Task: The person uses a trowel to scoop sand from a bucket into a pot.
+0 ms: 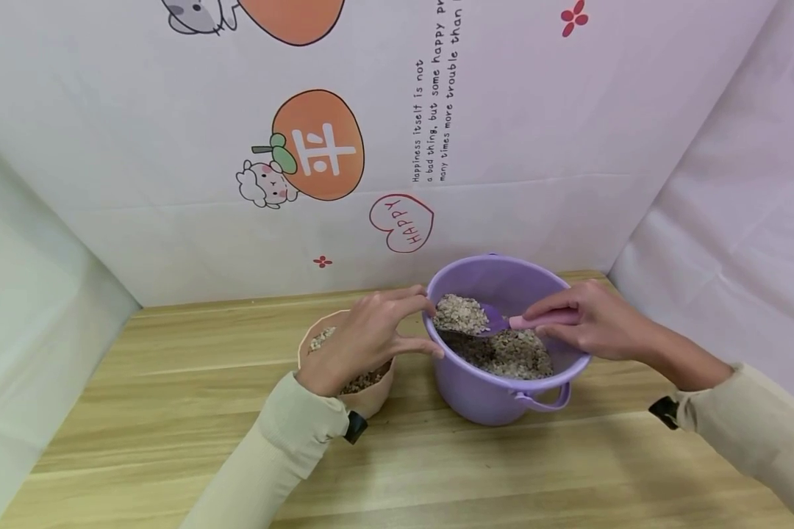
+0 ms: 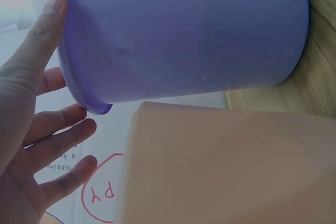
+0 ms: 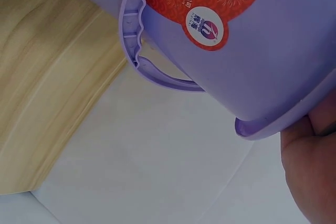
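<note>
Counter [image 1: 192, 411]: bucket [image 1: 483, 400] of grit [image 1: 519, 358]; left of it, pot [image 1: 374, 400], likewise. Right hand [image 1: 595, 323] grips loaded scoop [image 1: 495, 320]; left hand [image 1: 370, 330], fingers spread, touches bucket.

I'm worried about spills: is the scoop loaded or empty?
Loaded: the head view shows pale grains heaped on the scoop; the right hand grips its pink handle.

Purple bucket [image 1: 479, 397]: upright, part-filled | pink-handled scoop [image 1: 496, 321]: heaped | peach pot [image 1: 372, 399]: alongside
</note>
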`<state>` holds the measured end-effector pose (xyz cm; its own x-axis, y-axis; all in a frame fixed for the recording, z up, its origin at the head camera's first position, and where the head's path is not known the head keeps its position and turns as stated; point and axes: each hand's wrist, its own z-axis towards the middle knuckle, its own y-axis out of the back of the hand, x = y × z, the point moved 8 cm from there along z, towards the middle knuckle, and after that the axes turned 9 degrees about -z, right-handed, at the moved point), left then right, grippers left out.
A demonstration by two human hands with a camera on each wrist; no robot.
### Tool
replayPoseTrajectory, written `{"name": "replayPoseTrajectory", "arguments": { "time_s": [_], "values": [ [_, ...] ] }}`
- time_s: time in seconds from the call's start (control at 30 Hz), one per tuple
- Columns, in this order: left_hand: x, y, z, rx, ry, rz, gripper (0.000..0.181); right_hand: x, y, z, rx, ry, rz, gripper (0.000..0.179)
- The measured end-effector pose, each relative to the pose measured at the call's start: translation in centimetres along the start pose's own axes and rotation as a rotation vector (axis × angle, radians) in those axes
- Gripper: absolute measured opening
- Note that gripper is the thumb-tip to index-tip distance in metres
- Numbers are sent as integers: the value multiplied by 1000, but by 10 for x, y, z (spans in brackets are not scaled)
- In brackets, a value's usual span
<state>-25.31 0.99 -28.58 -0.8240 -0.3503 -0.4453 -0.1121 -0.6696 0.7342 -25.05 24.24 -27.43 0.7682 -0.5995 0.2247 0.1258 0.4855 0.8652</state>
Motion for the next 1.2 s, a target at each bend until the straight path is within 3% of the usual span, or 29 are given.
{"name": "replayPoseTrajectory", "arguments": {
  "time_s": [0.77, 1.2],
  "values": [
    [0, 0, 0, 0, 3, -15, 45, 1, 6, -4, -25, 16, 146, 30],
    [2, -2, 1, 8, 14, 6, 44, 0, 13, -8, -40, -13, 125, 29]
  ]
}}
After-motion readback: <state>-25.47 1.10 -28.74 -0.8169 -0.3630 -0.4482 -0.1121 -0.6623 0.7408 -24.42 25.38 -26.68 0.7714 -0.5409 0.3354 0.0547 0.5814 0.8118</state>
